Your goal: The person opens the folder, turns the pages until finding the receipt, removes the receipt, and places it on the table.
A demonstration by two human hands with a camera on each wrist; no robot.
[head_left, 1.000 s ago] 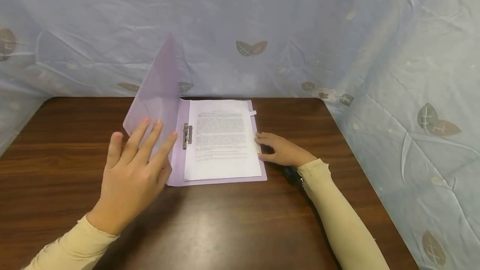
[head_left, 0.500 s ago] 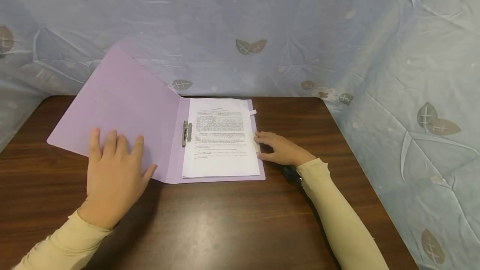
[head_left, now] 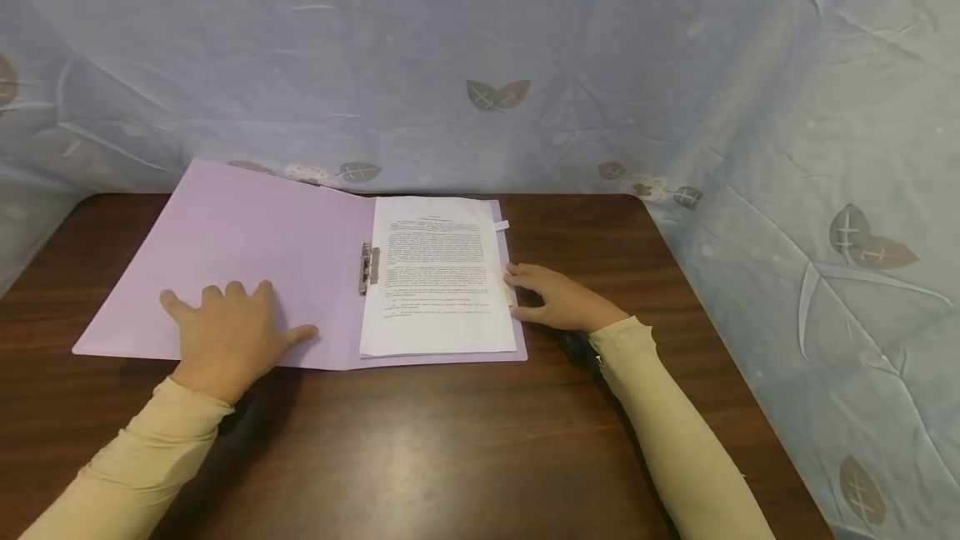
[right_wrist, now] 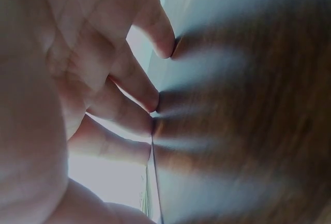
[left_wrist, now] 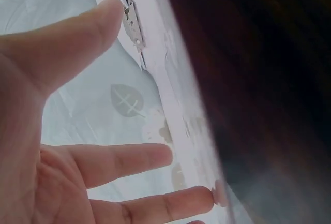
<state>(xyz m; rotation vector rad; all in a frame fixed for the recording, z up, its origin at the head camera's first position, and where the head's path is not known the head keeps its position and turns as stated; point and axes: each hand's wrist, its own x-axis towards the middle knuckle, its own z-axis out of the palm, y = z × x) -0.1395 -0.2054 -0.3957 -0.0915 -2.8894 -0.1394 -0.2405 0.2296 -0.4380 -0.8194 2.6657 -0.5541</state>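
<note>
A light purple folder (head_left: 255, 223) lies spread on the table, its left cover tilted a little, with the far corner raised. Printed papers (head_left: 438, 290) rest on its right half beside a metal clip (head_left: 368, 267) near the spine. My left hand (head_left: 228, 336), fingers spread, presses on the inside of the left cover near its front edge. In the left wrist view a fingertip touches the cover, and the clip (left_wrist: 133, 25) shows beyond the thumb. At the folder's right edge rests my right hand (head_left: 562, 298), its slightly bent fingers (right_wrist: 165, 45) touching the tabletop in the right wrist view.
A dark wood-grain table (head_left: 420, 440) carries the folder. Leaf-patterned fabric (head_left: 412, 40) hangs behind and on the right. A white tab (head_left: 502, 226) sticks out from the papers' right side. Something black (head_left: 577, 348) shows under the right wrist.
The folder's left cover has swung from nearly upright down to the left, almost flat. My left hand has moved with it and now presses on it. The right hand has stayed in place.
</note>
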